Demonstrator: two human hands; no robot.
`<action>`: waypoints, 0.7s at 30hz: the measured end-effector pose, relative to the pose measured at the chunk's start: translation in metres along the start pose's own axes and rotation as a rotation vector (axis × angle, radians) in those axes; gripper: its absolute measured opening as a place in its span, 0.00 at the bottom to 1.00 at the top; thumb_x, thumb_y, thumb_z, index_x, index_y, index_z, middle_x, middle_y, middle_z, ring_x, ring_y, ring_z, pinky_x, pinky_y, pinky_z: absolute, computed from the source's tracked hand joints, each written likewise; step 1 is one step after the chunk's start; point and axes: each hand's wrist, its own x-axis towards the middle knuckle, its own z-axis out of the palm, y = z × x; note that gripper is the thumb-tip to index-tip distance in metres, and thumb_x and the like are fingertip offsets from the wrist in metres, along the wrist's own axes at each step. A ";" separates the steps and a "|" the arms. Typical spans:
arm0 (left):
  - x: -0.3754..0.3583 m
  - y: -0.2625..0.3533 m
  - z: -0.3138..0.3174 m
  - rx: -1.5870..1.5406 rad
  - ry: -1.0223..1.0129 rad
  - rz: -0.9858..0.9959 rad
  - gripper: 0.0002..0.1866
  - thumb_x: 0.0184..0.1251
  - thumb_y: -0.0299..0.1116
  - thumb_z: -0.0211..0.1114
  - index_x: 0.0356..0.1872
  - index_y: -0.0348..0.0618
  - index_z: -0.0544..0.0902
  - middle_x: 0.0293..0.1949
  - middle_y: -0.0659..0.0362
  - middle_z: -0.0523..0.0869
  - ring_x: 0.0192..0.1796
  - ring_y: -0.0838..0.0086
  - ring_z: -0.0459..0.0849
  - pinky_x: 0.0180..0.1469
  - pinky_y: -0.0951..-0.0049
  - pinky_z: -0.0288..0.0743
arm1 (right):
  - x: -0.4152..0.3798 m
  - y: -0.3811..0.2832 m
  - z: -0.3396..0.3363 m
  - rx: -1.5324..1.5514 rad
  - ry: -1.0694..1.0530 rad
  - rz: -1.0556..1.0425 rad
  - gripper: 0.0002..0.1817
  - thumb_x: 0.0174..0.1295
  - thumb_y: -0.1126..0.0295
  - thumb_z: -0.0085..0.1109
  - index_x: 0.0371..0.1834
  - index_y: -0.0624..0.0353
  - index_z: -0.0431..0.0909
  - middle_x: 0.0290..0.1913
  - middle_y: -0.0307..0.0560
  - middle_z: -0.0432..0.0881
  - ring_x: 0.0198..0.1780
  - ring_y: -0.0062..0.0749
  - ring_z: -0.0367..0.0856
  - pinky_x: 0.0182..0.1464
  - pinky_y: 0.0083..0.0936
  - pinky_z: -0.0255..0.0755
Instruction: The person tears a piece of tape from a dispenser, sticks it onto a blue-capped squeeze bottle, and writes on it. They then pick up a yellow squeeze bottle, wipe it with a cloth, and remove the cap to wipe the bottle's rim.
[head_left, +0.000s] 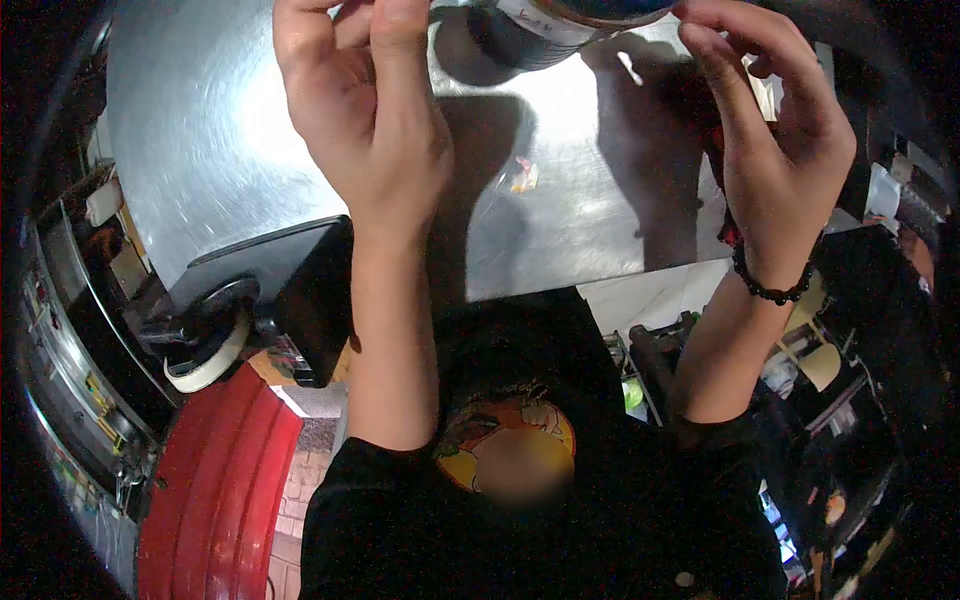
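A round container point(545, 35) with a white label bearing handwriting is cut off by the top edge of the head view, above the shiny metal table point(560, 235). My right hand point(785, 120) is at its right side, thumb and forefinger pinched near the container's rim; whether they grip it is unclear. My left hand point(375, 100) is raised to the left of the container, its fingertips cut off by the frame, so what they touch is hidden. A small yellow and red scrap point(523, 176) lies on the table between my forearms.
A black device with a tape roll point(212, 365) stands at the table's near left corner. Below it is a red ribbed object point(215, 490). Shelves with mixed items point(820, 380) are at the lower right, and metal racks point(75, 350) at the far left.
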 end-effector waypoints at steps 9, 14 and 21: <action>0.008 0.001 0.000 0.033 0.026 -0.139 0.07 0.68 0.27 0.54 0.44 0.38 0.69 0.34 0.56 0.81 0.35 0.78 0.77 0.39 0.81 0.70 | 0.012 0.007 0.004 0.244 -0.075 0.034 0.09 0.52 0.84 0.57 0.38 0.65 0.76 0.35 0.50 0.81 0.38 0.31 0.80 0.39 0.21 0.75; 0.010 -0.002 0.013 -0.050 0.091 -0.180 0.07 0.67 0.28 0.55 0.42 0.38 0.71 0.33 0.58 0.80 0.35 0.79 0.77 0.39 0.82 0.70 | 0.018 0.002 -0.004 0.033 -0.170 0.072 0.12 0.51 0.84 0.59 0.41 0.67 0.77 0.41 0.48 0.80 0.43 0.30 0.78 0.45 0.20 0.69; 0.020 -0.001 0.024 -0.301 -0.065 -0.303 0.06 0.69 0.26 0.49 0.42 0.35 0.66 0.40 0.48 0.77 0.41 0.72 0.77 0.46 0.74 0.73 | 0.021 0.000 -0.001 0.000 -0.123 0.069 0.12 0.49 0.84 0.59 0.39 0.66 0.78 0.38 0.46 0.80 0.39 0.26 0.77 0.43 0.18 0.70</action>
